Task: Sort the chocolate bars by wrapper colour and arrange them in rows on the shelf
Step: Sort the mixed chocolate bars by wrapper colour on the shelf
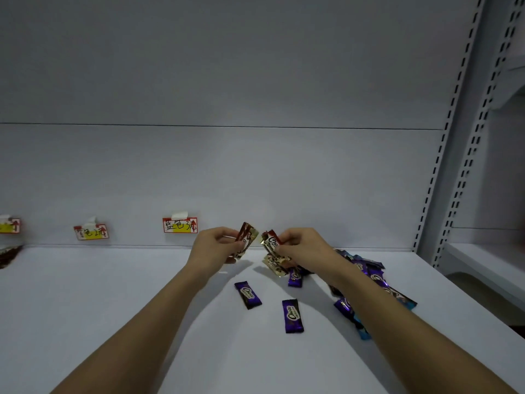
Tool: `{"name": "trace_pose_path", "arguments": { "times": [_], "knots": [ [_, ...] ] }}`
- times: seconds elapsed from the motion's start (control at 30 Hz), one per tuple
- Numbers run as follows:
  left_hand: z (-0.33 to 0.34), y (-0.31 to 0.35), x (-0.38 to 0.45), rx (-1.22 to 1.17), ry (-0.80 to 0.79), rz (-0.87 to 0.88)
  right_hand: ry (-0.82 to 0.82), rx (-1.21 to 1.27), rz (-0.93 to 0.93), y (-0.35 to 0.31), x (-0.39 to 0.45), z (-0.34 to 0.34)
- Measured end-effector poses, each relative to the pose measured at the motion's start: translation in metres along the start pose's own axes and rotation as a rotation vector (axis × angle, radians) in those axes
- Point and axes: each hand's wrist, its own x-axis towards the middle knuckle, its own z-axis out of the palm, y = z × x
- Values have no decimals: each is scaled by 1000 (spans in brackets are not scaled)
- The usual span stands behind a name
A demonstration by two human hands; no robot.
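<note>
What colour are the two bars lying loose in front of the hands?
Both loose bars have purple wrappers, seen clearly in the head view.

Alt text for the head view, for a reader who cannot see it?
Over a white shelf, the left hand holds a red-wrapped bar and the right hand holds red and gold bars; purple bars lie loose below.

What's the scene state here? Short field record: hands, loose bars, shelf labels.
left hand: holds a red-and-gold wrapped chocolate bar, raised above the white shelf
right hand: holds red-and-gold wrapped bars, at least two
loose purple bars: two purple-wrapped bars lie apart on the shelf, a third partly under the right hand
pile: mixed purple and blue-wrapped bars at right, behind the right forearm
labels: three red-bordered paper tags on the back wall
far left: dark bars at the frame edge, colour unclear
</note>
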Motion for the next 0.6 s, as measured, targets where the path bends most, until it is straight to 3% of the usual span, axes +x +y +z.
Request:
{"name": "trace_pose_path", "arguments": {
  "times": [0.3,0.6],
  "knots": [
    [-103,-6,-23,-23,136,-38,-95,78,-26,-43,12,88],
    [-252,-41,-52,42,357,-122,-235,55,-94,-79,39,232]
  ]
}}
